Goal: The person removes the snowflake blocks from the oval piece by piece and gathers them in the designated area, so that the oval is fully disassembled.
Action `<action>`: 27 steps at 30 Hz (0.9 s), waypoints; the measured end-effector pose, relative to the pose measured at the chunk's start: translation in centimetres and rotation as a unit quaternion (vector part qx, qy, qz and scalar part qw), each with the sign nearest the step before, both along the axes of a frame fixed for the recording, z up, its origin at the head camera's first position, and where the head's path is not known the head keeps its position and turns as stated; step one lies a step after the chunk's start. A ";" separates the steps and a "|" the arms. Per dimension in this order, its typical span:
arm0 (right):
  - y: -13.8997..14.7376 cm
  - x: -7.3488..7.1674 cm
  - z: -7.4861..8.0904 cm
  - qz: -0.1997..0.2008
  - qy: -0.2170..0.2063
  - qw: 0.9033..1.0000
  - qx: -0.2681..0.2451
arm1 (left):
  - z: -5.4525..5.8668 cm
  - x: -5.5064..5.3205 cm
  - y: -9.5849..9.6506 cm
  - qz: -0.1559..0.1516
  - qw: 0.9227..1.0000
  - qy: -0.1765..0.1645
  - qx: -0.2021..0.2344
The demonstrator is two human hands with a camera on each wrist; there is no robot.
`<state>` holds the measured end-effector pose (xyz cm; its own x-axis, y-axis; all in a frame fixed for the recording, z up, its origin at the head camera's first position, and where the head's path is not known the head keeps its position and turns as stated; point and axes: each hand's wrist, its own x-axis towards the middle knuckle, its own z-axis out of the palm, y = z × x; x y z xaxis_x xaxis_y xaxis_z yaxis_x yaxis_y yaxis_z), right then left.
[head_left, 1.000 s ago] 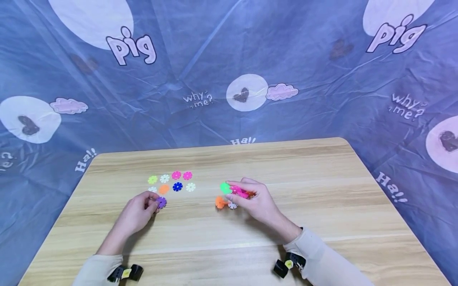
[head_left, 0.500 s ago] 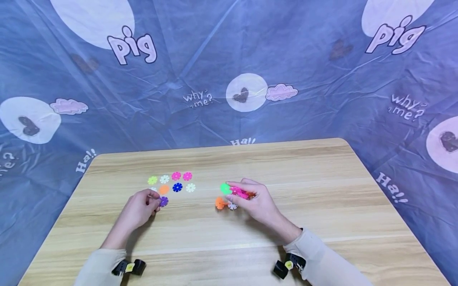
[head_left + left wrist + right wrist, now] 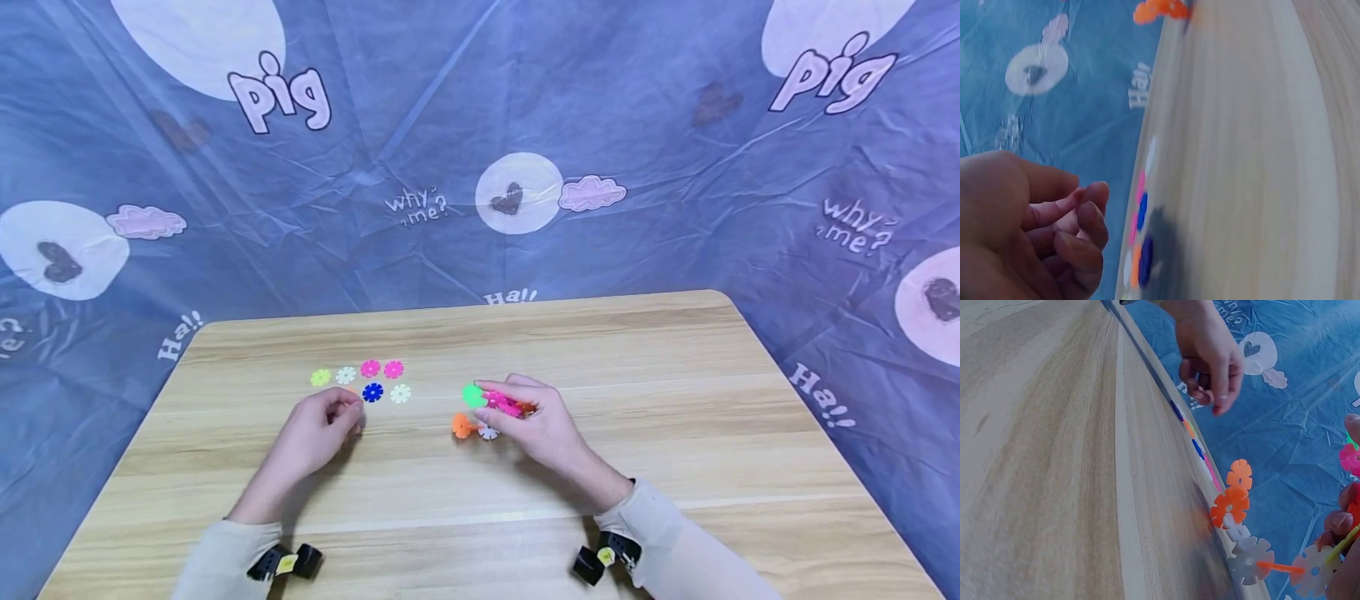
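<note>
In the head view my left hand [image 3: 318,425] hovers over the near left end of a group of flat flower-shaped snowflake discs. Its fingers are loosely bent and hold nothing in the left wrist view, where a dark purple disc [image 3: 1145,262] lies on the table beyond them. An orange disc [image 3: 351,389] shows partly past the fingertips. My right hand [image 3: 536,417] grips a chain of interlocked discs, with a green disc [image 3: 473,395] and pink discs [image 3: 504,404] at its fingers. Orange discs [image 3: 1230,506] and white discs [image 3: 1250,559] hang from the chain.
Behind the left hand lie loose discs: a yellow one [image 3: 321,377], pink ones [image 3: 370,368], a dark blue one [image 3: 372,392] and white ones [image 3: 401,393]. The wooden table [image 3: 450,533] ends at a blue printed cloth [image 3: 420,108] at the back.
My left hand has let go of the purple disc and moved right and slightly farther from me, over the orange disc. My right hand and its chain have stayed in place.
</note>
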<state>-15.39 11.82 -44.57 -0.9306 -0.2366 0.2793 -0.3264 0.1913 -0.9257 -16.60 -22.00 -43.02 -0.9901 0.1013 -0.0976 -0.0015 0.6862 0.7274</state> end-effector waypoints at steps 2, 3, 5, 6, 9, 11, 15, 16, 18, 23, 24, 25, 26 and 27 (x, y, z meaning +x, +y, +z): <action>0.0 0.0 0.0 -0.002 0.000 1.000 0.001 | 0.2 0.0 0.8 -0.008 1.000 -0.002 0.018; 0.0 0.0 -0.1 -0.002 0.000 1.000 0.001 | 0.3 0.0 1.3 -0.012 1.000 -0.003 0.024; 0.0 0.0 -0.1 -0.001 -0.001 1.000 -0.001 | 0.5 0.0 2.1 -0.023 0.999 -0.007 0.040; 0.0 0.0 -0.1 0.000 -0.001 1.000 -0.002 | 0.6 0.1 2.5 -0.029 0.998 -0.009 0.049; 0.0 0.1 -0.1 0.001 -0.001 1.000 -0.003 | 0.9 0.1 3.6 -0.043 0.997 -0.012 0.070; 0.0 0.1 0.0 0.000 -0.002 1.000 -0.002 | 1.0 0.0 4.4 -0.053 0.995 -0.013 0.085; 0.0 0.2 0.1 -0.001 -0.004 1.000 0.000 | 1.2 0.0 6.1 -0.079 0.991 -0.006 0.104; 0.0 0.2 0.1 -0.001 -0.004 1.000 0.000 | 1.2 0.0 6.5 -0.086 0.991 -0.004 0.107; -0.1 0.2 0.2 -0.001 -0.003 1.000 0.000 | 1.3 -0.1 7.3 -0.099 0.989 0.002 0.109; -0.1 0.2 0.1 -0.002 0.001 1.000 -0.002 | 1.7 -0.1 9.1 -0.128 0.983 0.006 0.133; -0.1 0.2 0.1 0.000 0.003 1.000 -0.004 | 1.7 -0.1 9.4 -0.133 0.981 0.006 0.140; -0.2 0.2 0.1 0.001 0.004 1.000 -0.005 | 1.8 -0.1 9.7 -0.135 0.980 0.004 0.146; -0.2 0.2 0.1 0.002 0.006 1.000 -0.008 | 1.9 -0.1 9.9 -0.137 0.979 0.001 0.150; -0.2 0.2 0.1 0.004 0.007 1.000 -0.009 | 1.9 -0.2 10.1 -0.138 0.979 -0.003 0.153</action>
